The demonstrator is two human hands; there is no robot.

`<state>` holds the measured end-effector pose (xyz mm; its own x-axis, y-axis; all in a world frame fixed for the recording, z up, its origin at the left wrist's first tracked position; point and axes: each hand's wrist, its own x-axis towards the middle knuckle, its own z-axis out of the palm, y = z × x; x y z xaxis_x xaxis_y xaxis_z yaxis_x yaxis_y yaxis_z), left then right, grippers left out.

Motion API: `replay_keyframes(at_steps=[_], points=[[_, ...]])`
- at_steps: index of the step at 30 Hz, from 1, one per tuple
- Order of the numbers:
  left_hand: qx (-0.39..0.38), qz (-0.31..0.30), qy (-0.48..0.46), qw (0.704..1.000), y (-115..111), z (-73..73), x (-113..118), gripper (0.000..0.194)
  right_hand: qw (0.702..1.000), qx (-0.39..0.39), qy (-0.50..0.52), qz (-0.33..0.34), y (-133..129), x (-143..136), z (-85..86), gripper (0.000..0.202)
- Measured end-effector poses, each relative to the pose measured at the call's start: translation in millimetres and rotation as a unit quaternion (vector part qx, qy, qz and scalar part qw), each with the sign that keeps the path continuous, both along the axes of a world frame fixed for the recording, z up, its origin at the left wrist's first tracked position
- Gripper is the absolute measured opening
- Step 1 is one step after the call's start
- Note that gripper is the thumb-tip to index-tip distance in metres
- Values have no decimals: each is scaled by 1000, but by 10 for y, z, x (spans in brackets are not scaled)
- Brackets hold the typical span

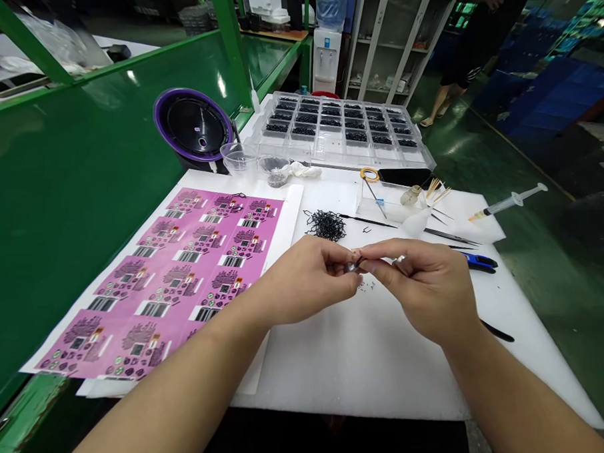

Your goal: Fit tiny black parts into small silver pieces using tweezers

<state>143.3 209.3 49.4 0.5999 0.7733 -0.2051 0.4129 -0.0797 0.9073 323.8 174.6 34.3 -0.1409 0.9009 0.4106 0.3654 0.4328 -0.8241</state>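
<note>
Over the middle of the white work surface (358,371), my left hand (311,276) and my right hand (424,281) meet at their fingertips. Both are closed, thumb against fingers, around something small that is mostly hidden; a bit of shiny metal shows between them. Just behind my left hand lies a pile of small black bent pieces (326,225), with one loose black piece (366,230) to its right. Tiny metal bits (367,286) are scattered on the surface below the fingertips.
Pink printed label sheets (177,275) lie at left. Behind are clear plastic cups (239,159), a purple-rimmed black container (195,127) and a compartment tray (338,131) of black pieces. At right are a syringe (511,202), tweezers and a blue-handled tool (480,261). A person stands far right.
</note>
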Motion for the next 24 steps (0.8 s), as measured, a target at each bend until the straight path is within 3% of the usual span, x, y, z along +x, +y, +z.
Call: replay_keyframes(at_steps=[14, 24], points=[[27, 72, -21, 997, -167, -1, 25, 14, 996, -12, 82, 13, -29, 1, -114, 23], [33, 90, -9, 995, -172, 35, 34, 18, 998, 18, 63, 9, -63, -15, -97, 31]])
